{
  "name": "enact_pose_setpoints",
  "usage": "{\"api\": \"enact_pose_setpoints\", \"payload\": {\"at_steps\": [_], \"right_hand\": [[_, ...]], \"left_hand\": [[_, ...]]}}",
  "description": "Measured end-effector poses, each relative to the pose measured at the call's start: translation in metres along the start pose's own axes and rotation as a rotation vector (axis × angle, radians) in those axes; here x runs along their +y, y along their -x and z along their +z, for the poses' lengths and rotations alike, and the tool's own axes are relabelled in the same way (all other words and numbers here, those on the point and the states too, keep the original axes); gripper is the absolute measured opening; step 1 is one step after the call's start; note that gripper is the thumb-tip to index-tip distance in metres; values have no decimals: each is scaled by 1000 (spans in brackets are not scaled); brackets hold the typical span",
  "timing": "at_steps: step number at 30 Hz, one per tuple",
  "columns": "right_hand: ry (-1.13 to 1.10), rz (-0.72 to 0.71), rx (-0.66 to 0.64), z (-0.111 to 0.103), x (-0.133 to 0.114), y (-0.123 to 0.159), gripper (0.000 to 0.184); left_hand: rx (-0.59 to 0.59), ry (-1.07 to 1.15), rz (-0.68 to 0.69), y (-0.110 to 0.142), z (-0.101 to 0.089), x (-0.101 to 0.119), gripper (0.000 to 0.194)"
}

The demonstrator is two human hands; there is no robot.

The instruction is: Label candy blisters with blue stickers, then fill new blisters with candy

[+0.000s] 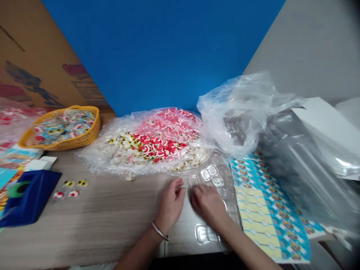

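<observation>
Two bare hands are held at the clear plastic tray (221,225), which is laid on the counter (112,225). The left hand (171,204) is held at the tray's left edge, its fingers loosely curled and a gap left between thumb and fingertips; a white bangle (160,231) is worn on that wrist. The right hand (209,204) is held over the tray's molded cavities, its fingers bent downward; whether anything is pinched cannot be told, as the fingertips are hidden.

Beyond the tray and to its left, an opened plastic bag (94,161) is filled with red, white and yellow eye-like pieces (160,146). Farther left of the tray, four small pieces (74,194) are laid out near a blue tape dispenser (35,200), behind which a yellow basket (66,142) is filled with wrapped items (67,123). Right of the tray, printed sheets (258,217) in blue and yellow are partly covered by a grayish plastic wrap (303,161).
</observation>
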State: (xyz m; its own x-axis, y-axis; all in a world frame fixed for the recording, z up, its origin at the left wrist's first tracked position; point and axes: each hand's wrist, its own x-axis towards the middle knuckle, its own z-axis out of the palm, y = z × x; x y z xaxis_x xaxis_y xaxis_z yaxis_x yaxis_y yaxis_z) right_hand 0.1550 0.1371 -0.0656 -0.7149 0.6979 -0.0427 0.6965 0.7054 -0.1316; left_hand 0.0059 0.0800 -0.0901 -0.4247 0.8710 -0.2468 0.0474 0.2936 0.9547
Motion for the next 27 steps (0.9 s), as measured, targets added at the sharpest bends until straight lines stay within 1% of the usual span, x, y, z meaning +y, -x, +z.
{"api": "enact_pose_setpoints", "payload": {"at_steps": [3,4,6,7,9,11,13,15,17,18,20,22,24,25,27], "right_hand": [[-185,-8,115,6,-17,0,11],[-253,-36,146,5,-24,-2,10],[-360,-137,181,-3,-39,-9,8],[-391,-201,187,-8,-47,-14,8],[-430,-324,169,-19,-59,-28,9],[-479,-378,132,-28,-63,-49,10],[-523,-352,115,-33,-59,-76,16],[-490,-270,155,-33,-53,-108,18],[-373,-205,178,-29,-49,-139,18],[-298,-190,163,-26,-48,-152,17],[-149,-176,87,-20,-50,-173,17],[-36,-158,11,-14,-54,-185,15],[6,-134,-10,-10,-57,-189,15],[-9,-127,1,-8,-58,-188,16],[-107,-129,43,-5,-60,-184,17]], "left_hand": [[-20,193,-104,5,-5,5,36],[-38,271,-133,8,-7,9,37],[-49,437,-169,16,-12,17,37],[-30,505,-173,18,-16,20,37],[55,570,-154,18,-27,25,36],[150,567,-131,7,-44,28,35],[233,594,-138,-11,-64,30,38],[295,637,-112,-34,-83,33,42],[329,650,-60,-56,-97,35,43],[331,646,-51,-64,-102,36,44],[317,640,-100,-76,-108,34,45],[292,634,-171,-79,-110,29,46],[268,645,-198,-78,-110,23,47],[254,663,-200,-77,-111,21,49],[217,715,-201,-75,-111,18,52]]}}
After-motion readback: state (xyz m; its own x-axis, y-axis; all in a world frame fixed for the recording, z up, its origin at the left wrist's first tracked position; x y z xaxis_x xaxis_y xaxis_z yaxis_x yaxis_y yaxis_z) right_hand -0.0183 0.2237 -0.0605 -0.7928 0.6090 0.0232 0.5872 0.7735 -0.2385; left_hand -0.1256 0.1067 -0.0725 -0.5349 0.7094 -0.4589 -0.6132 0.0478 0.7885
